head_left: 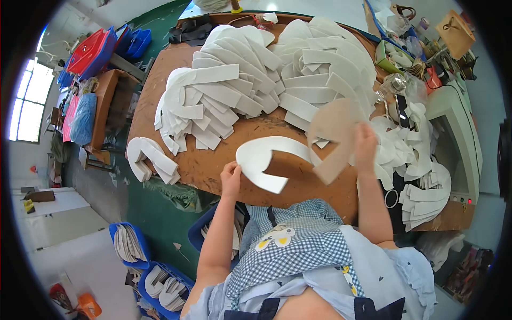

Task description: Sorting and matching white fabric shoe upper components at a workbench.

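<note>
Above the near part of the brown table, my left hand (pixel 231 180) pinches the left end of a white curved, U-shaped sheet piece (pixel 255 159). My right hand (pixel 366 146) grips the side of a beige piece of similar curved shape (pixel 337 127), which is smeared by motion. The right end of the white piece reaches the beige one and is partly hidden there; whether the two touch, I cannot tell. Behind them lie two large fanned piles of white curved pieces, a left pile (pixel 234 69) and a right pile (pixel 330 64).
A small stack of white pieces (pixel 152 160) sits at the table's (pixel 213 173) left edge. More stacked pieces (pixel 424 197) lie at right beside a grey machine (pixel 456 133). Blue baskets (pixel 165 288) with white pieces stand at lower left. A green box (pixel 389 56) is at far right.
</note>
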The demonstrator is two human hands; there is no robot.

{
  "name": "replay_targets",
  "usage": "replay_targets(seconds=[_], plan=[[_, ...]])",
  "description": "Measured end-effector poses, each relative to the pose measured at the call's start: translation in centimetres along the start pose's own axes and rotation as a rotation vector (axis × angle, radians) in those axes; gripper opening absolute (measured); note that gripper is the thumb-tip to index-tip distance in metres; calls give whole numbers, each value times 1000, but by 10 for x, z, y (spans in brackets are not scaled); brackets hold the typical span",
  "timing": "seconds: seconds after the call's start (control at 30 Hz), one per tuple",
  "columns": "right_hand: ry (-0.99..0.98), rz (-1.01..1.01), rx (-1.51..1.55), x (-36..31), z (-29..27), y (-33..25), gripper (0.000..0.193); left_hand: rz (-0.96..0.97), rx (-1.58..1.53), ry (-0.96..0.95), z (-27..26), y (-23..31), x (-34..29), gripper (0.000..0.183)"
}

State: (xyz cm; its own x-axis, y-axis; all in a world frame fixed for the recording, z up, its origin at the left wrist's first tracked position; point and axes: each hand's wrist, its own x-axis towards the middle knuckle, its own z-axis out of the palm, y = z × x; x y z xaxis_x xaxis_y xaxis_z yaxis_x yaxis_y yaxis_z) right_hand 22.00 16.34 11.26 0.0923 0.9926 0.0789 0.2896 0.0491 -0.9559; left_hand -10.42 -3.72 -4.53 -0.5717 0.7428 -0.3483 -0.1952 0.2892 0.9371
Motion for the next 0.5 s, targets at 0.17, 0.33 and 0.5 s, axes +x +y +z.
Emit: replay_targets(seconds=[0.17, 0.33, 0.5], plan=[[283, -245, -241, 24, -55, -54, 18, -140, 649, 22, -36, -18, 3, 26], [-102, 16, -234, -41, -16, -64, 15, 617, 972, 100, 59, 72, -19, 76], [-776, 217, 531, -92, 57, -47, 34, 153, 245, -551, 98, 123, -47, 50]])
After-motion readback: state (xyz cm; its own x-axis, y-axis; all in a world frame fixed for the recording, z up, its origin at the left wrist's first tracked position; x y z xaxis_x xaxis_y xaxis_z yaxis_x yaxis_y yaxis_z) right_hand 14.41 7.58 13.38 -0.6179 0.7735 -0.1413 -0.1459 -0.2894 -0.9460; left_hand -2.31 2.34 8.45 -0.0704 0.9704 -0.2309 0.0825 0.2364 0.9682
